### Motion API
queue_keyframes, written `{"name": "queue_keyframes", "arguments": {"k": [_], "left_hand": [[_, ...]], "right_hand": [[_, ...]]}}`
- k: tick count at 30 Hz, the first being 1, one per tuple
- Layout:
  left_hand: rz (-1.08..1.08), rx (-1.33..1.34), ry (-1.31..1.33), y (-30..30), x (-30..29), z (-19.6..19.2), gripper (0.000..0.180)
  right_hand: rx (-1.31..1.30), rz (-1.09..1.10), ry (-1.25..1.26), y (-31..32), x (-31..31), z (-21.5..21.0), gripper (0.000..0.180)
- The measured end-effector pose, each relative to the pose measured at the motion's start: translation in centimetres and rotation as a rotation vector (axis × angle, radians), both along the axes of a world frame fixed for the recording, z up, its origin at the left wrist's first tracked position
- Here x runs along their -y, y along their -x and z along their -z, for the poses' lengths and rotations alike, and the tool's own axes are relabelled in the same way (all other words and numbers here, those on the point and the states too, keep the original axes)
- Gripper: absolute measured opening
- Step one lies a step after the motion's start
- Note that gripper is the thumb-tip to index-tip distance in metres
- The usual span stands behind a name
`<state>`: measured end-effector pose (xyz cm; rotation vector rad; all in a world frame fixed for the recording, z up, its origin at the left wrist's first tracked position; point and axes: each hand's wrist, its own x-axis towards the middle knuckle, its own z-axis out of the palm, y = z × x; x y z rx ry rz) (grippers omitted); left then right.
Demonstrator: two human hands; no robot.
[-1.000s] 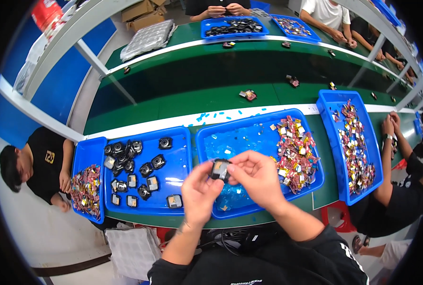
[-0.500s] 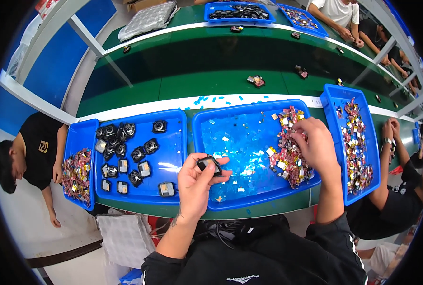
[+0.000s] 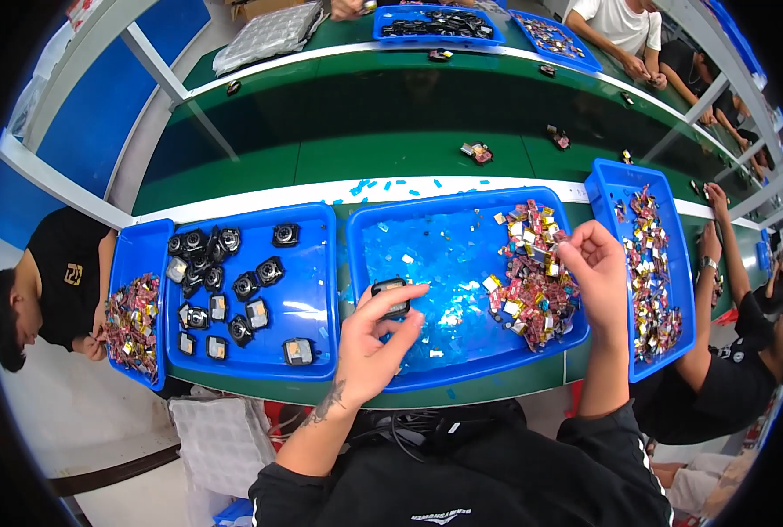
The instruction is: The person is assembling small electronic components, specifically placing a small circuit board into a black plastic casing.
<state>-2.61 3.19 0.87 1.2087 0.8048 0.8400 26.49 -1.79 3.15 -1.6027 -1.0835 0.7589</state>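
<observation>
With fingers [image 3: 376, 314] of left hand [image 3: 371, 353] half-curled, holding black module [image 3: 389, 285] near left edge of middle blue tray [image 3: 484, 372]; with right hand [image 3: 604, 277] pinched closed, holding small reddish part [image 3: 560, 236] near right edge.

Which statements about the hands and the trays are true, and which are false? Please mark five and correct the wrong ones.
1. The left hand holds a black camera module. True.
2. The right hand is at the left end of the middle blue tray. False: it is at the right end, by a pile of small circuit boards.
3. Blue film pieces lie in the middle blue tray. True.
4. The wide left tray holds several camera modules. True.
5. All modules in that tray show a round lens. False: some show a flat, pale grey face instead.
</observation>
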Motion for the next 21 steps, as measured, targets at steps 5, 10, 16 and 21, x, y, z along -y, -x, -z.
{"name": "queue_keyframes", "arguments": {"k": [5, 10, 16, 21], "left_hand": [[0.022, -0.246, -0.422, -2.6, 0.2, -1.9, 0.038], [0.175, 0.009, -0.091, -4.6, -0.3, -1.0, 0.026], [0.009, 0.27, 0.192, -4.2, 0.9, -0.2, 0.01], [0.052, 0.047, -0.012, -3.3, 1.4, 0.5, 0.02]], "right_hand": [[-0.8, -0.205, -0.082, 3.7, 0.8, 0.1, 0.011], [-0.623, -0.333, -0.009, 6.5, 0.9, 0.2, 0.005], [-0.582, -0.256, -0.079, 7.9, 1.8, 0.4, 0.016], [-0.519, -0.138, -0.033, 8.1, 1.8, 0.2, 0.014]]}}
